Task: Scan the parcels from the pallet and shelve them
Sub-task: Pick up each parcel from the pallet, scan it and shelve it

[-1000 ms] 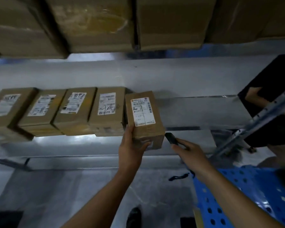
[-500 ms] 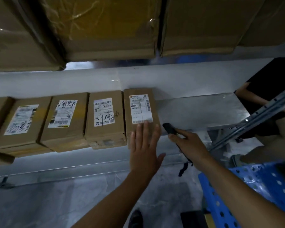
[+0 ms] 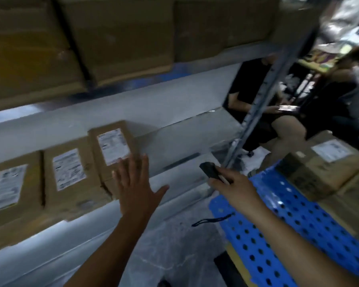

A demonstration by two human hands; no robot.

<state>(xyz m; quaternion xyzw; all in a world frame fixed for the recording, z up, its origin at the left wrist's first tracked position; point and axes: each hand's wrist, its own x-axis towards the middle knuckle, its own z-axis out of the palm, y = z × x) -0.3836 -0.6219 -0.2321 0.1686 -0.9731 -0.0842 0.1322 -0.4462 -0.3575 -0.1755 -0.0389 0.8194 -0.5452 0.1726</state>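
Reaching at the shelved parcel

The left hand [image 3: 136,187] is spread flat, fingers straight, over the near end of the rightmost brown cardboard parcel [image 3: 112,141] with a white label. Blur hides any contact. That parcel lies on the grey metal shelf [image 3: 174,146], ending a row. The right hand [image 3: 234,185] grips a black handheld scanner [image 3: 209,169] beside the blue perforated plastic pallet [image 3: 288,224].

You've got plain brown cardboard parcels [image 3: 67,195] with white labels [image 3: 113,146], dark print, on the pale grey metal shelf [image 3: 174,139]. Black handheld scanner [image 3: 209,169], black cord [image 3: 214,220]; the bright blue plastic pallet [image 3: 288,224] is dotted with round holes.
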